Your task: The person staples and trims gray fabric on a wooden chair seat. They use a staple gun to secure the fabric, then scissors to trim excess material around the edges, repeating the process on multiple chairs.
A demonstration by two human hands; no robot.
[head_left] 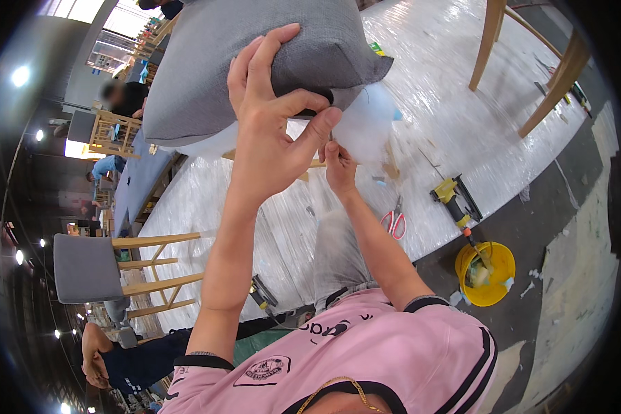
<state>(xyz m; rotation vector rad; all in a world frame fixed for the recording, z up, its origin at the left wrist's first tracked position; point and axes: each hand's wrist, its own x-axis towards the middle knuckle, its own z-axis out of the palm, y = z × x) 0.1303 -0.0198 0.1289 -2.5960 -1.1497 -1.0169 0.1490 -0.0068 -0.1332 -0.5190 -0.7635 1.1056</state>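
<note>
A large grey fabric cushion [193, 76] with a pointed corner fills the upper middle. My left hand [272, 131] lies against it, its upper fingers spread over the cloth. Thumb and index finger pinch the lower edge beside a dark strip [319, 99]. Just below, my right hand [339, 169] is closed in a pinch near my left thumb; what lies between its fingertips is too small to make out. White, fluffy-looking material [366, 124] shows under the cushion's corner. Red-handled scissors [395, 222] rest on the plastic-covered table [448, 103], right of my right forearm.
A yellow-black nail gun [455, 201] lies at the table's right edge, above a yellow bucket [486, 274]. Another nail gun [262, 293] is beside my left forearm. Wooden chair legs [555, 83] stand upper right; a grey chair [86, 268] lies left. Other people work along the left.
</note>
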